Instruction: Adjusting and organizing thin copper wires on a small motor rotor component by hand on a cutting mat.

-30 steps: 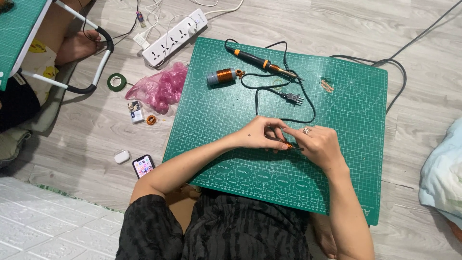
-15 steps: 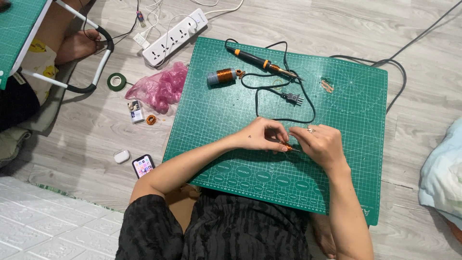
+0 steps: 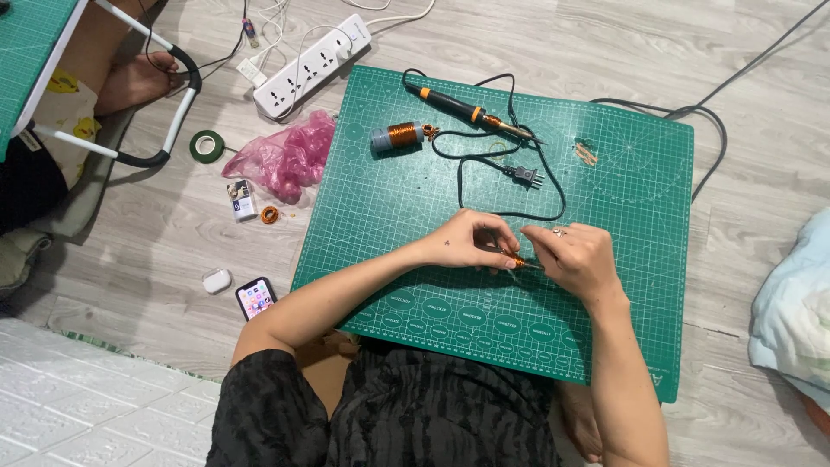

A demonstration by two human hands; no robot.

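Both hands meet over green cutting mat [image 3: 622, 259] on floor. My left hand [image 3: 467, 242] and right hand [image 3: 575, 255] each pinch, grip closed, one small orange-copper piece [image 3: 516, 259] between fingertips, just above mat centre. Risk: piece tiny, could slip from fingers and get lost on mat. Soldering iron [image 3: 471, 111] lies near, its plug [image 3: 523, 175] loose on mat. Pink plastic bag [image 3: 285, 157] beside mat, contents unclear. Copper wire spool [image 3: 398, 135] well apart.

Pale grey wood-look plank floor [image 3: 761, 104], white brick-pattern mat [image 3: 78, 406] bottom left, even soft light.
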